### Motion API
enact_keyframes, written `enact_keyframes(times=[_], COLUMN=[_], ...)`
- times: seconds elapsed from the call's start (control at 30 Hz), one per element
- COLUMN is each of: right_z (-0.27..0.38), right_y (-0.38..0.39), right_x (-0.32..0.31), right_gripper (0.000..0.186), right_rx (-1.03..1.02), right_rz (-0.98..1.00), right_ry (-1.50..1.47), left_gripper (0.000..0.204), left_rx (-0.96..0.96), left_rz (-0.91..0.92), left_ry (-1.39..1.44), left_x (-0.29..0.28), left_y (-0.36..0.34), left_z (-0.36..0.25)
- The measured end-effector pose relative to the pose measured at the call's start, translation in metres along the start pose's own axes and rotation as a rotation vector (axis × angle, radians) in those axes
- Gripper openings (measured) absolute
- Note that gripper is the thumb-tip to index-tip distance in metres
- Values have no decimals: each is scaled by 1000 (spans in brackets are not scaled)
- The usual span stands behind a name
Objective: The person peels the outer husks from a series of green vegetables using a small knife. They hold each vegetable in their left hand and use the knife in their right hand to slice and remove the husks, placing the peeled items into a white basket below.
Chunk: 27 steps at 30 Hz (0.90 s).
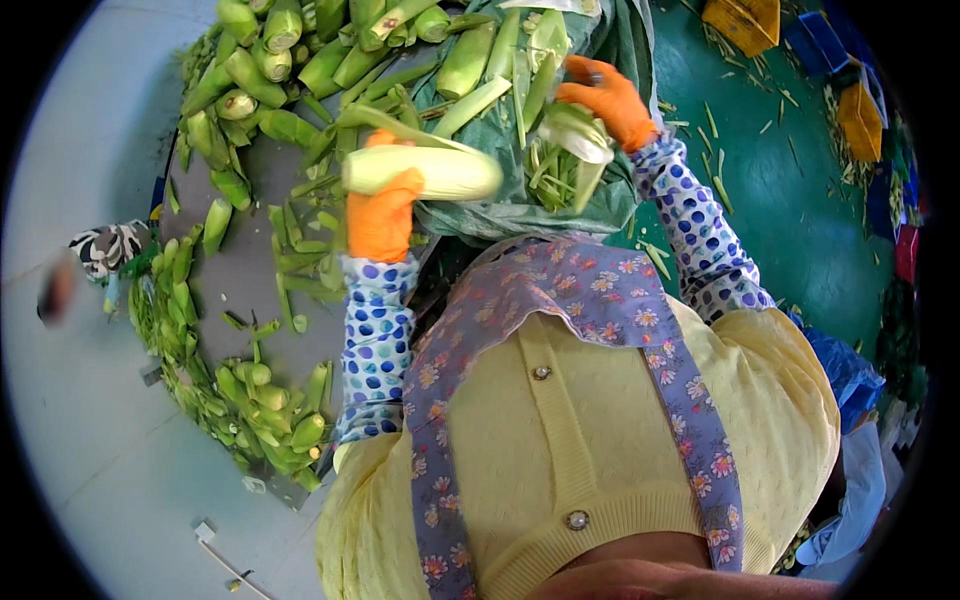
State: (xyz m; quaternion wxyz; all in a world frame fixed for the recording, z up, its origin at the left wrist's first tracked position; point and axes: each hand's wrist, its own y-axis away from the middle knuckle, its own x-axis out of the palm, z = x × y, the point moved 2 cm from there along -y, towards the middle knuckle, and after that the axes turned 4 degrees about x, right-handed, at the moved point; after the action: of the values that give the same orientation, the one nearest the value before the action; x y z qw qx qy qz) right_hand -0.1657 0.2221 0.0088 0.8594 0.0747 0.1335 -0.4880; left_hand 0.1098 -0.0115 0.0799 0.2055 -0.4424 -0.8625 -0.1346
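Note:
An ear of corn (425, 172), peeled down to pale inner husk, lies sideways in my left hand (380, 222). That hand wears an orange glove, with its fingers wrapped round the ear; a strip of green husk (405, 125) trails along the ear's far side. My right hand (608, 103), also gloved in orange, is to the right with its fingers apart. Just below its fingers is a loose, blurred clump of pale husk leaves (578, 140), over a green sack (470, 218) holding husk scraps (552, 178). A small dark spot shows on the right glove's finger.
Unpeeled corn ears (285, 65) are heaped at the far left. More green ears and husks (270, 400) line the edge of a grey table (250, 270). Yellow bins (745, 22) and a blue bin (818, 43) stand far right on the green floor (750, 130), among scattered husk bits.

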Motion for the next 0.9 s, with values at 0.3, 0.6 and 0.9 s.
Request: enact_keyframes(times=[0.3, 0.6, 0.9], right_z=[91, 113, 102], right_y=[52, 72, 83], right_x=[78, 74, 74], right_gripper=[48, 25, 19], right_rx=[278, 433, -667], right_rz=[691, 637, 356], right_ry=[-391, -508, -110], left_gripper=[93, 88, 86], left_rx=[-75, -161, -113], left_rz=[235, 271, 227], left_ry=[-108, -78, -53], left_x=[52, 39, 44], left_y=[-6, -2, -4], left_z=[-4, 3, -3])
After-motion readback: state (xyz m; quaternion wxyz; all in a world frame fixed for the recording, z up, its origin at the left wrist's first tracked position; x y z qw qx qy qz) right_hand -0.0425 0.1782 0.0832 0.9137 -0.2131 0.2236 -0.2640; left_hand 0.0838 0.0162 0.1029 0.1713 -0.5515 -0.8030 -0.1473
